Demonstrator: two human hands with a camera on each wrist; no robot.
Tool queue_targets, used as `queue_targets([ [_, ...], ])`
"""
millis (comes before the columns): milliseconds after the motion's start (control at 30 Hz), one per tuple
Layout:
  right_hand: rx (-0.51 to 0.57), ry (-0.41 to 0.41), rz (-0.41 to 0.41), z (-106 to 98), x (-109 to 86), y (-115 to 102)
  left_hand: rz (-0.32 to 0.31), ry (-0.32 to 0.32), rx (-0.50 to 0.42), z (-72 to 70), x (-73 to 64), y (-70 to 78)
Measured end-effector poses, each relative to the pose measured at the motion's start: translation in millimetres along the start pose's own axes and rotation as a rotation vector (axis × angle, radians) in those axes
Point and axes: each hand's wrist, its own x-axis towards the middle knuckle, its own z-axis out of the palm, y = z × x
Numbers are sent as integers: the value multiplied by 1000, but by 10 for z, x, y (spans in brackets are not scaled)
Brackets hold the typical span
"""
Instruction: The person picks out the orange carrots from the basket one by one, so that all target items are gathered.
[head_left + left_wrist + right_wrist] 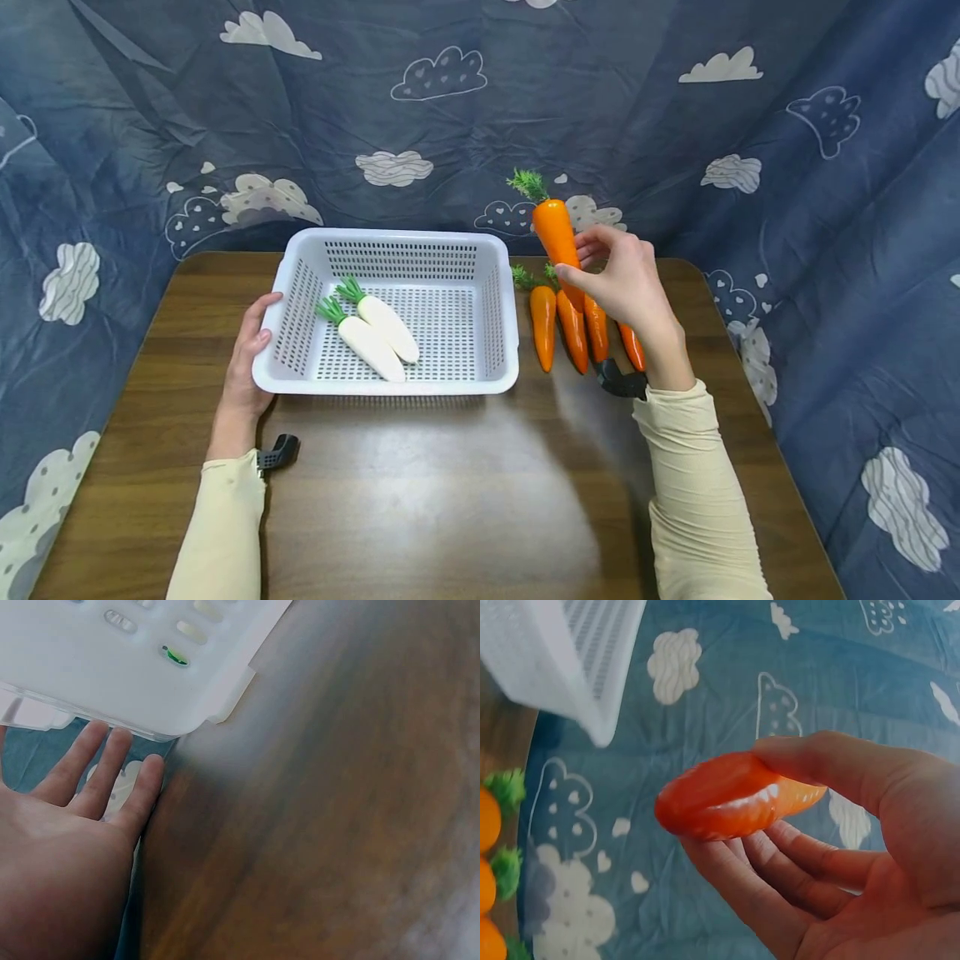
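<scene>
My right hand (626, 275) pinches an orange carrot (557, 232) between thumb and fingers, leafy green top pointing up and away. The right wrist view shows the carrot (724, 796) end-on, thumb on top and fingers beneath. Its lower end overlaps several other carrots (543, 329) lying side by side on the table right of the basket. At the left, my left hand (247, 358) touches the outer left rim of a white perforated basket (382, 388). In the left wrist view, nearly straight fingers (142, 787) reach to the rim. Two white radishes (372, 350) with green tops lie inside the basket.
The brown wooden table (450, 500) ends just behind the basket, against a dark blue cloth (450, 125) printed with clouds. Black wrist devices (279, 452) stick out near both cuffs, the right one close to the carrots' tips.
</scene>
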Motion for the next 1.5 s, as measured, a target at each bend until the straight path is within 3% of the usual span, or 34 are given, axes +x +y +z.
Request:
queue_targets([
  [167,-7,20,21,-77,-65,212,-3,19,-4,-21,-19,20],
  [500,-73,15,116,-291,-277,802,-9,-7,-8,-16,20,-3],
  [767,-121,25,170,-486,-439,1249,-10,-3,-23,51,68,-82],
  [1067,-135,28,194,-570,-567,1665,-12,6,-4,13,13,33],
  [1500,-232,25,312,-544,-712,2167,-10,-5,-10,-2,16,29],
])
